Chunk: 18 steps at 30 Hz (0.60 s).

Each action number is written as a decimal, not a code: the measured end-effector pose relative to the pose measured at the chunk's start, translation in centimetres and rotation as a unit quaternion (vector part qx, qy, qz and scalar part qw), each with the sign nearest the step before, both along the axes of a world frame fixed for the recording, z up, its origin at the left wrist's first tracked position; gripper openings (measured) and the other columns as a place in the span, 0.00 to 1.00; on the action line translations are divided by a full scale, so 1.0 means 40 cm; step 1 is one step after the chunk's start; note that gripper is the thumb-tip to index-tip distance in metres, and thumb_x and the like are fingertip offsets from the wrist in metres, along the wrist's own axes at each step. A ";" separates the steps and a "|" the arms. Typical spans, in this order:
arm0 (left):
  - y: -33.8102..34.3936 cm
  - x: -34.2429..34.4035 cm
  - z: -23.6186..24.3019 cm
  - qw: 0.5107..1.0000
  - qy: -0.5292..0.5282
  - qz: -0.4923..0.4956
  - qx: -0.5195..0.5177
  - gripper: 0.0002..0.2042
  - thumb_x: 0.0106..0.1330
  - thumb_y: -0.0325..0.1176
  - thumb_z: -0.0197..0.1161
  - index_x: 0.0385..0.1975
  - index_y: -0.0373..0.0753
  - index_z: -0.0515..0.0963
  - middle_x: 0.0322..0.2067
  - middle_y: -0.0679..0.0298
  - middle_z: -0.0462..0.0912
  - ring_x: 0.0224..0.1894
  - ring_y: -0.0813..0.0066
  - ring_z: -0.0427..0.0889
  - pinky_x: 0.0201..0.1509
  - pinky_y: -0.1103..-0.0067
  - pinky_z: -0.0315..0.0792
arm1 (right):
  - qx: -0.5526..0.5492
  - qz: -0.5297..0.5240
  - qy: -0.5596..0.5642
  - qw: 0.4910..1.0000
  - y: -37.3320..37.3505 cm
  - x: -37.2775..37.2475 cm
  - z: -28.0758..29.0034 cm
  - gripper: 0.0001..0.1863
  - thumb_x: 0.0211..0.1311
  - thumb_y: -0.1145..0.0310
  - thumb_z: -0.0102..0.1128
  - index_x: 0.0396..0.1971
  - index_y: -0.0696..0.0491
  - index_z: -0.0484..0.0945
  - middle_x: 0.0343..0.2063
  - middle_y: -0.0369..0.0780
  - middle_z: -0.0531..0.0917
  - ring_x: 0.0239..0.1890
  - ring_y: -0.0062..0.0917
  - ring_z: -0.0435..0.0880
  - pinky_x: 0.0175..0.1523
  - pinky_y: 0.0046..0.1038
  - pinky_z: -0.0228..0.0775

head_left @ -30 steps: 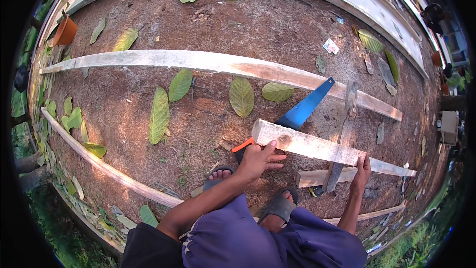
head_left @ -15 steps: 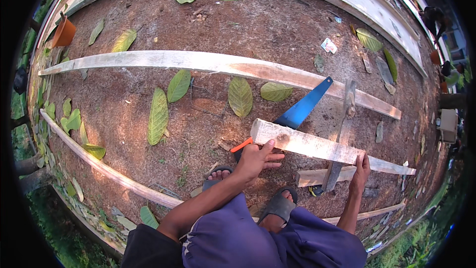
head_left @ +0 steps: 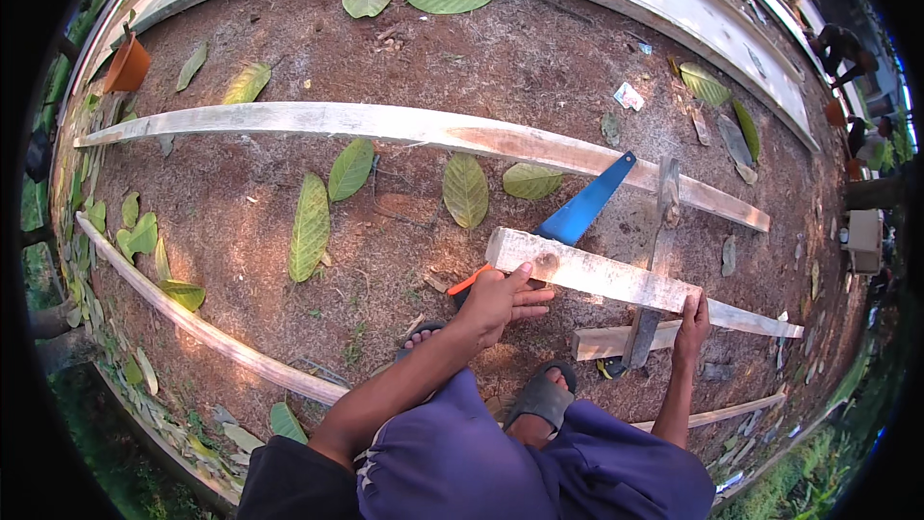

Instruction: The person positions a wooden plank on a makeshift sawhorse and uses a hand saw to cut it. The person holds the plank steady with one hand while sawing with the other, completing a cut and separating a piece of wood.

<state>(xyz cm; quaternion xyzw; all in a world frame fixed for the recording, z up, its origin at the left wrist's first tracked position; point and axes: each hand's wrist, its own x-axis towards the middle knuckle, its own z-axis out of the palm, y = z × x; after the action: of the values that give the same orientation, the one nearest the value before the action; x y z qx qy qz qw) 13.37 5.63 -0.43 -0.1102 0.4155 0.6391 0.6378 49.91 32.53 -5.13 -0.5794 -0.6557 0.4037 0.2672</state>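
Note:
A pale wooden plank (head_left: 616,277) stretches across in front of me, its squared end toward the left. My left hand (head_left: 499,303) is at that end, the thumb against the plank's near face and the other fingers stretched out and apart. Further right, my right hand (head_left: 691,321) grips the plank's near edge. A handsaw lies beneath it: the blue blade (head_left: 583,209) juts out on the far side, and part of its orange and black handle (head_left: 470,281) shows beside my left hand. A greyish cross-piece (head_left: 664,221) passes under the plank.
A long board (head_left: 356,119) lies beyond the saw; another (head_left: 207,327) lies at the left. A short wood piece (head_left: 597,342) and a yellow-black object (head_left: 610,367) are near my sandalled foot (head_left: 541,400). Leaves (head_left: 309,226) dot the soil. People (head_left: 843,48) are at far right.
The view has shifted slightly. The plank and both hands hold nearly the same places, with my left thumb still on the plank.

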 end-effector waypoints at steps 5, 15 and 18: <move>-0.004 -0.022 -0.001 1.000 -0.024 0.009 0.015 0.21 0.80 0.39 0.57 0.55 0.24 0.66 0.55 0.42 0.77 0.56 0.51 0.86 0.54 0.60 0.86 | 0.037 0.004 -0.013 0.999 -0.001 0.000 -0.023 0.32 0.78 0.59 0.58 0.71 0.64 0.66 0.52 0.38 0.77 0.52 0.20 0.72 0.58 0.23 0.65; -0.032 0.001 0.116 0.917 0.298 -0.261 0.046 0.27 0.72 0.40 0.68 0.62 0.26 0.71 0.50 0.51 0.86 0.52 0.65 0.87 0.55 0.73 0.82 | -0.026 0.116 -0.035 0.992 0.009 -0.002 0.094 0.49 0.62 0.54 0.73 0.77 0.57 0.56 0.72 0.53 0.67 0.75 0.41 0.65 0.77 0.38 0.55; 0.033 -0.033 0.189 0.805 0.531 -0.258 0.064 0.30 0.65 0.37 0.74 0.62 0.28 0.71 0.54 0.48 0.85 0.56 0.60 0.86 0.61 0.69 0.79 | 0.006 0.226 -0.142 0.964 0.030 0.004 0.199 0.59 0.51 0.59 0.80 0.79 0.51 0.50 0.75 0.50 0.64 0.77 0.43 0.62 0.80 0.40 0.53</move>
<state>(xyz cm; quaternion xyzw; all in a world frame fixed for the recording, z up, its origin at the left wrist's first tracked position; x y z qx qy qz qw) 12.05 6.94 7.14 0.3983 0.6607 0.4345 0.4648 50.06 33.75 2.83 -0.4657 -0.8032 0.3635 0.0765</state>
